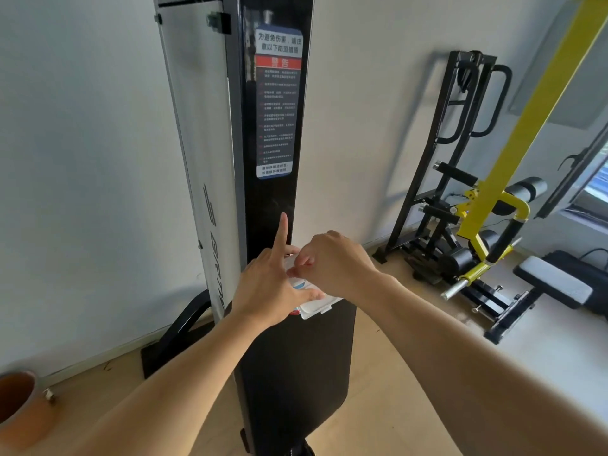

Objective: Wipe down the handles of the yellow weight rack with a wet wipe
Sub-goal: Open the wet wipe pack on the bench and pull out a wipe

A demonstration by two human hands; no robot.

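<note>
A white pack of wet wipes [316, 305] lies on the black ledge of a tall black machine [279, 133] in the middle of the head view. My left hand [273, 284] rests flat on the pack and holds it down, with the index finger pointing up. My right hand [332, 261] pinches at the top of the pack with thumb and fingers; what it pinches is hidden by the fingers. The yellow weight rack [523, 123] stands at the right, with black grips [505, 235] on its curved yellow arms.
A black frame [460, 126] with looped handles leans against the far wall. A padded bench [556, 284] sits at the right on the wooden floor. An orange-brown pot [16, 403] stands at the lower left by the wall.
</note>
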